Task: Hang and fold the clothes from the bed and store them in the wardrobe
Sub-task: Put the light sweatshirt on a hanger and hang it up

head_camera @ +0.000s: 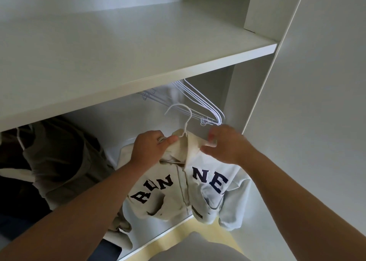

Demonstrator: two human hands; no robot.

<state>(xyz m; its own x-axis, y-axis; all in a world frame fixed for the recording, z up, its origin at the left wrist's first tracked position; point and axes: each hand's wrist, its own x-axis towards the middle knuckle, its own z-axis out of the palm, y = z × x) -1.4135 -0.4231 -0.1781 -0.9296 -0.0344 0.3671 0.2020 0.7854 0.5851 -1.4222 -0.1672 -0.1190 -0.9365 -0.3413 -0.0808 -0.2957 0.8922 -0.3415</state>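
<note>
A cream jacket (184, 193) with dark block letters across the chest hangs on a white wire hanger (183, 118), held up inside the wardrobe below the shelf. My left hand (150, 147) grips the jacket's left shoulder and collar over the hanger. My right hand (225, 143) pinches the right side of the collar. The hanger's hook stands free in the air, below the hidden rail. The jacket's sleeves dangle at both sides.
Several empty white wire hangers (206, 106) hang just behind and right of the hook. A dark olive garment (65, 161) hangs at the left. A wide white shelf (138, 58) runs overhead, and the wardrobe's side panel (307, 102) stands at the right.
</note>
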